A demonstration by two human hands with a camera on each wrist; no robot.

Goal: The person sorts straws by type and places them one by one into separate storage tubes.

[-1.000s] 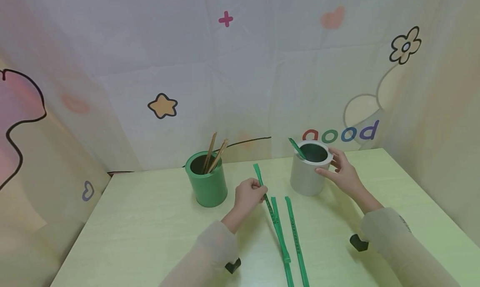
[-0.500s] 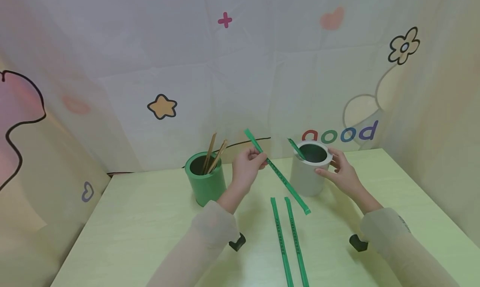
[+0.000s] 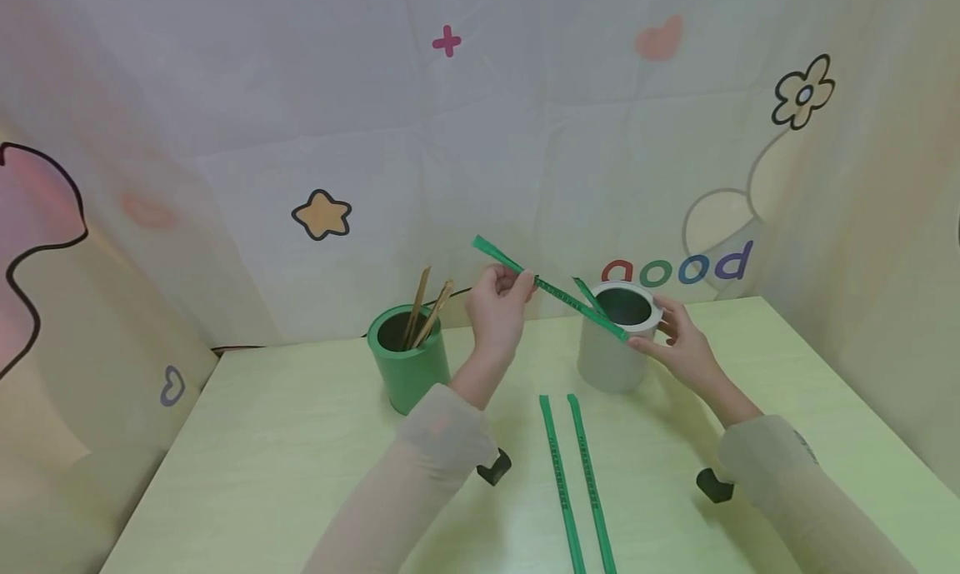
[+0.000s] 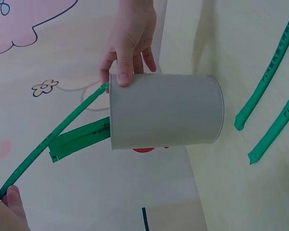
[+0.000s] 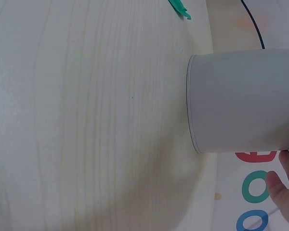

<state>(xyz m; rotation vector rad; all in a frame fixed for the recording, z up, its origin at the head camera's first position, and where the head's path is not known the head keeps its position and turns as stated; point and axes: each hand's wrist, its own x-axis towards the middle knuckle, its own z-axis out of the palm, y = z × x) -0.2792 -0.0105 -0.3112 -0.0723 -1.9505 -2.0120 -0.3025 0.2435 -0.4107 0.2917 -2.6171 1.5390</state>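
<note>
My left hand [image 3: 498,307] pinches a green wrapped straw [image 3: 566,297] between thumb and fingers, above the table. The straw slants down to the right, its lower end at the rim of a white cylindrical holder [image 3: 611,361]. In the left wrist view that end [image 4: 104,88] lies right at the holder's mouth, near the right hand's fingers. Another green wrapped straw [image 4: 82,138] stands in the holder and leans out over its rim. With thumb and fingers spread about the upper edge, my right hand [image 3: 686,345] grips the upright holder from the right side.
Two more green wrapped straws [image 3: 558,482] lie side by side on the table [image 3: 285,474], in front of the white holder. A green holder [image 3: 416,378] with several thin wooden sticks [image 3: 431,316] stands left of my left forearm. A printed cloth [image 3: 480,141] hangs behind the table.
My left hand has lifted one straw off the table, raised it, and swung its lower end right and up to the white holder's rim. The right hand stays on the holder.
</note>
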